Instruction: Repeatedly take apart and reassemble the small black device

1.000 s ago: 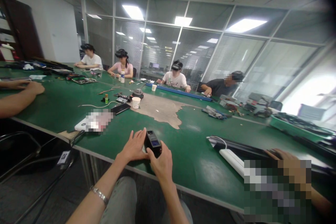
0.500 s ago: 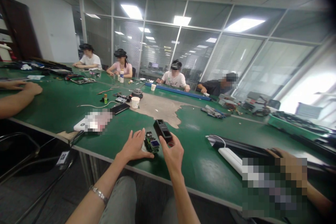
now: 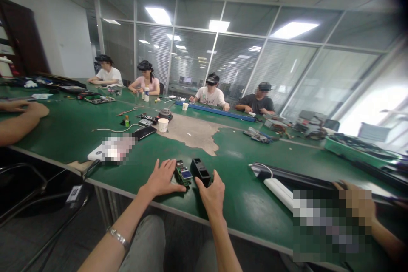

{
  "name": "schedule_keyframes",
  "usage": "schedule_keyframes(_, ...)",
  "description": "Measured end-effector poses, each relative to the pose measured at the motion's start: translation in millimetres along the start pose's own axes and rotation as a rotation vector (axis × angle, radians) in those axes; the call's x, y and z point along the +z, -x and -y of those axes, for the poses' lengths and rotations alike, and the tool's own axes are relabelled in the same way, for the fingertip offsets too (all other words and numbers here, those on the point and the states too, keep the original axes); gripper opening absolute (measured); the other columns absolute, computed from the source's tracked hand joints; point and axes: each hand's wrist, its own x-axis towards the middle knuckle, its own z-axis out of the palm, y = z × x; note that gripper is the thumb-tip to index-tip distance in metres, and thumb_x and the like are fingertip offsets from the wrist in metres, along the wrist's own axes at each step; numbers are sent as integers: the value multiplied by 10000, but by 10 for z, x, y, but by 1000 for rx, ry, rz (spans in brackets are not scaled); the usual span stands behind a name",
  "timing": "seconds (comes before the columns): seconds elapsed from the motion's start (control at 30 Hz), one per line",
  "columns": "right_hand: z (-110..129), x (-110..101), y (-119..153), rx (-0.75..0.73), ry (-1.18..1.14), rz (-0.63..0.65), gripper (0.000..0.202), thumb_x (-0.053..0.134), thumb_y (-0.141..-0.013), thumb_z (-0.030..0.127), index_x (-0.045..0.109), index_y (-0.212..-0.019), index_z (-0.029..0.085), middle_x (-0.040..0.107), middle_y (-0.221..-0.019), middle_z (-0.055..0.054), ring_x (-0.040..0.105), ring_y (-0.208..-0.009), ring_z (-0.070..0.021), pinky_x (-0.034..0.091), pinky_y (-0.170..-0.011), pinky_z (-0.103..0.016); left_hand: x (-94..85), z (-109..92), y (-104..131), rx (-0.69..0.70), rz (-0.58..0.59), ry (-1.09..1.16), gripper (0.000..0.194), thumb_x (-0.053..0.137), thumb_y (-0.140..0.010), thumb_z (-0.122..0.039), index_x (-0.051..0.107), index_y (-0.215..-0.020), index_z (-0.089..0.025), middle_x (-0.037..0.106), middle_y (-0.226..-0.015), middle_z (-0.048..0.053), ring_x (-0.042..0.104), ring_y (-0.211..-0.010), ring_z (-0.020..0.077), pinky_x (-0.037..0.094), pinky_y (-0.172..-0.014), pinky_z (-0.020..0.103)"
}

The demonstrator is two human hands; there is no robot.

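The left hand [image 3: 164,178], a silver bracelet [image 3: 117,238] on its wrist, is part-open with the fingers spread, its fingertips beside the left edge of a bare green circuit board [image 3: 182,173] and its thumb by the board's near end; whether it actually grips the board cannot be told. The board lies near the front edge of the green desk [image 3: 237,195], its small blue-tinted screen facing up. Just to its right, apart by a narrow gap, is a black housing [image 3: 200,171] with openings in its top face. The right hand [image 3: 214,193] is half-curled about the housing's near end, thumb at the left side and index finger at the right, though how firmly it holds is unclear. Farther back, a paper cup [image 3: 163,125] stands on a brown patch [image 3: 194,131] where the green surface is missing, with a black phone [image 3: 144,133] lying to its left. Off to the right, a white bar [image 3: 277,193] lies near a co-worker's hand [image 3: 346,185], partly blurred out. Across the desk, four people in dark headgear sit behind a long blue strip [image 3: 216,111] and scattered parts, and a green basket [image 3: 344,151] stands at far right.
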Motion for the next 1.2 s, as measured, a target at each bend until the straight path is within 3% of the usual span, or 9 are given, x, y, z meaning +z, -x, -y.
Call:
schedule_keyframes(0.23,12,-60,10,-75,-11,75,405,564,-816,444,633,-1068,135,665,-1019,-146,584,-976,-284,398,-889,-394,-47,-53,-64,-6,29,2,1117,408,-666,-897,237,-1485,-157,301,-1525,170,215,-1410,382,-26,-1111,667)
schedule_keyframes(0.33,62,-111,19,-60,-34,73,402,561,-814,439,634,-1072,140,668,-998,-134,588,-956,-277,404,-874,-383,-30,-104,-110,2,39,17,1119,436,-652,-892,253,-1478,-160,314,-1516,182,193,-1416,394,-44,-1104,672)
schedule_keyframes(0.47,131,-188,34,50,-122,51,423,558,-813,484,641,-1064,153,671,-1021,-121,599,-934,-259,423,-844,-355,48,-145,-129,21,18,67,1094,451,-667,-872,236,-1481,-174,301,-1527,158,220,-1414,363,25,-1142,616)
schedule_keyframes(0.57,195,-246,34,193,-255,24,483,569,-795,545,646,-1072,157,687,-941,-91,613,-798,-221,446,-744,-313,81,-130,-121,20,3,90,1096,497,-645,-862,250,-1472,-187,321,-1518,141,241,-1406,357,68,-1150,596)
schedule_keyframes(0.67,302,-288,36,240,-351,33,523,585,-779,565,649,-1090,149,694,-864,-68,607,-719,-196,444,-690,-288,76,-107,-108,27,-16,104,1084,522,-633,-857,287,-1453,-188,345,-1504,137,260,-1394,358,83,-1148,597)
schedule_keyframes(0.8,484,-317,55,189,-375,93,509,592,-776,562,664,-1063,148,704,-861,-69,612,-707,-190,443,-686,-284,47,-106,-70,42,-29,115,1052,550,-615,-853,330,-1424,-217,382,-1481,128,269,-1387,360,74,-1138,621)
schedule_keyframes(1.2,766,-337,141,5,-125,113,336,577,-797,464,662,-955,180,690,-901,-79,627,-821,-215,435,-736,-293,89,-89,-17,69,-41,85,999,570,-668,-777,311,-1430,-185,340,-1502,161,243,-1404,345,82,-1136,614)
